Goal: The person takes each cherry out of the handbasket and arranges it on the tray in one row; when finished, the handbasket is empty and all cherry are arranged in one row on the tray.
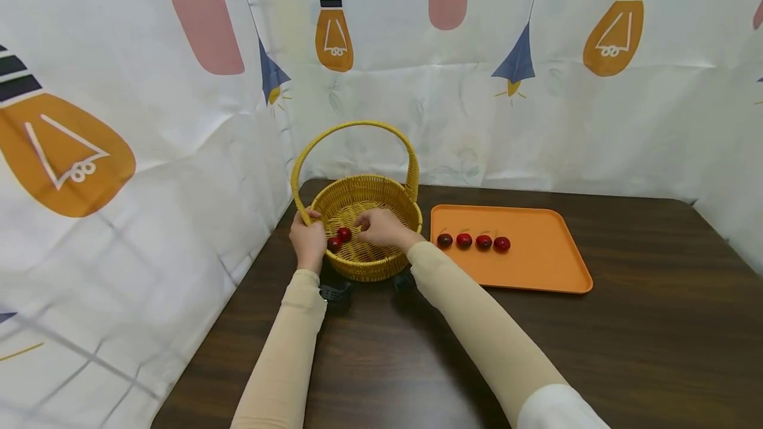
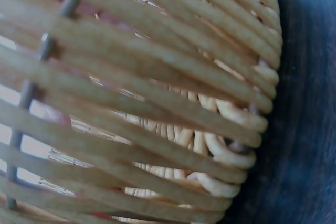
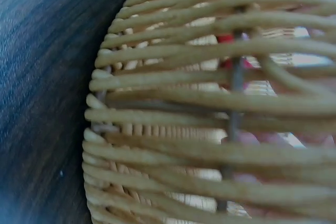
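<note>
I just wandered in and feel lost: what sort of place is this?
Perhaps a small screened-off booth for tabletop work, though I can't be sure. Printed sheets screen the back and sides of a dark table, which holds a basket and a tray of cherries.

Yel woven basket (image 1: 366, 271), dk-red cherries (image 1: 483, 242), orng tray (image 1: 545, 250).
</note>
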A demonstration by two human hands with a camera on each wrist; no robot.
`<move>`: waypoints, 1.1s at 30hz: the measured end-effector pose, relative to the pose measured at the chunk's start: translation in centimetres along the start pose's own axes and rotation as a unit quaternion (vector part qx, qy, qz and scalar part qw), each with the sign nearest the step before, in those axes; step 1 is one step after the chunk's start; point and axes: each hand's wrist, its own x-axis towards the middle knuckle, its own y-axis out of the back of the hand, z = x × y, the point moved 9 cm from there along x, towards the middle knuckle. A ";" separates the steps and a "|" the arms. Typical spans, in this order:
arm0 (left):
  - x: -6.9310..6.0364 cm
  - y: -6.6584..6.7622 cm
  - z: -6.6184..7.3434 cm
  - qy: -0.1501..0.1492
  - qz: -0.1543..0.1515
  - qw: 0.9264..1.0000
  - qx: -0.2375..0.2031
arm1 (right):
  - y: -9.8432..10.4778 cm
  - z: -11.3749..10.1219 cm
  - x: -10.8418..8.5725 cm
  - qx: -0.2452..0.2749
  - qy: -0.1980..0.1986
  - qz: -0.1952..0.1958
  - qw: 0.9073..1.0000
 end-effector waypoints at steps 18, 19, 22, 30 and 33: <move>-0.3 -0.7 -0.1 0.003 -0.011 1.000 -0.003 | -2.7 -0.5 1.9 -0.061 0.042 -0.072 0.995; -0.2 -0.6 -0.1 0.001 -0.010 1.000 -0.004 | -2.8 -0.6 2.0 -0.064 0.049 -0.080 0.994; -0.1 -0.4 0.0 -0.003 -0.006 1.000 -0.005 | -3.1 -1.1 2.1 -0.064 0.069 -0.089 0.992; -0.1 -0.2 -0.1 0.001 -0.008 1.000 0.004 | -3.0 -1.2 2.1 -0.071 0.058 -0.071 0.993; -0.1 -0.3 0.0 -0.001 -0.008 1.000 0.007 | -2.9 -1.1 2.1 -0.062 0.052 -0.066 0.994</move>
